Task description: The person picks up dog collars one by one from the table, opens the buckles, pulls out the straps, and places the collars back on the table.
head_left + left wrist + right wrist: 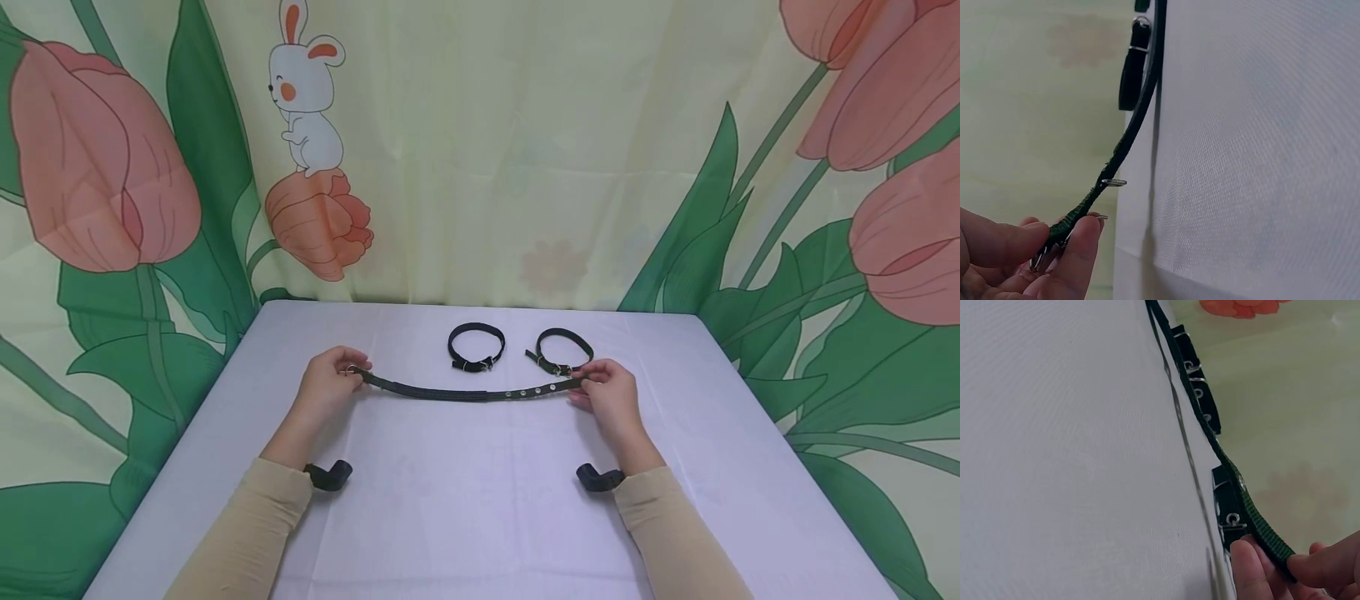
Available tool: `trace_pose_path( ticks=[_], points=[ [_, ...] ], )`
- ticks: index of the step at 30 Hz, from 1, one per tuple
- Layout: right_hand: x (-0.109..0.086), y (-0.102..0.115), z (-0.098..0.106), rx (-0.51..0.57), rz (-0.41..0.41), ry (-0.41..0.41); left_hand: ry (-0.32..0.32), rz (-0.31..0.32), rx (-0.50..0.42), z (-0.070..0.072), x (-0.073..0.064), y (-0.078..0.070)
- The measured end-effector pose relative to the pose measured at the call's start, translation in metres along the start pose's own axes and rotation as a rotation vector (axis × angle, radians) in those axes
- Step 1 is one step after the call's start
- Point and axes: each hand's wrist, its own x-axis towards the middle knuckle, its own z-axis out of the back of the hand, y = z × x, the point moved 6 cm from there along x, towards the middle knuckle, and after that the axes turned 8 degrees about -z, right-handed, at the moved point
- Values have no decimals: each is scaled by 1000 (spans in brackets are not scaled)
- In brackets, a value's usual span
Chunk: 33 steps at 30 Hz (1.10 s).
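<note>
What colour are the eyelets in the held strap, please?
The eyelets are silver, clearest in the head view.

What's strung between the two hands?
A black strap, sagging slightly, spans from the left hand to the right hand, pinched near both ends. Head view shows it.

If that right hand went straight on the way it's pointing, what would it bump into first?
Beyond the black strap it pinches, the right hand would probably meet the looped black band on the right, lying just past it. Its height above the table is hard to judge, so it might pass over.
</note>
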Motion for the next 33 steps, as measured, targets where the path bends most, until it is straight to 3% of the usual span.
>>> trace_pose_path(
  ticks=[14,28,33],
  points=[
    [1,-5,14,-3,-55,-35,11,-6,-16,-1,1,7],
    [0,-9,29,-49,-56,-62,20,-24,-31,3,1,14],
    [-2,-6,33,-54,-38,-81,12,-35,2,7,4,17]
  ],
)
